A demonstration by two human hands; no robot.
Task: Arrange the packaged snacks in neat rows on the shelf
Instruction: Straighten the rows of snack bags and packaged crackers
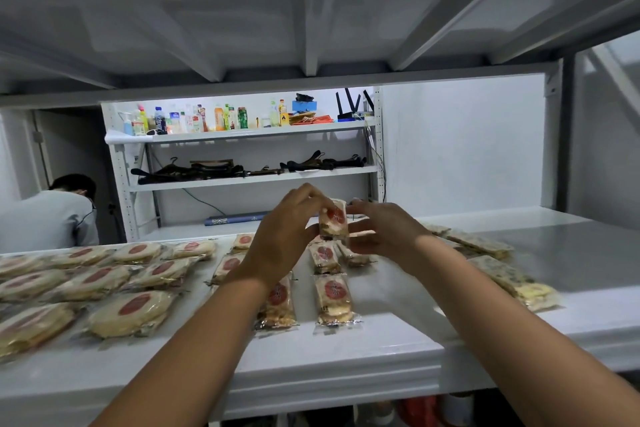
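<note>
A small clear packet of biscuits with a red round label (334,220) is held upright above the white shelf (398,333). My left hand (282,239) pinches its left edge with thumb and fingers. My right hand (382,229) holds its right side. Below them, more small red-label packets lie in rows: one (334,298) at the front, one (278,305) to its left, one (325,256) further back. Larger round red-label packets (130,312) cover the shelf's left part. Flat greenish speckled packets (509,274) lie on the right.
The upper shelf board (311,28) hangs low overhead. Behind stands another rack with bottles (221,118) and dark hangers (194,170). A person in a grey shirt (48,215) bends at the far left. Bare shelf surface (571,243) spreads to the right.
</note>
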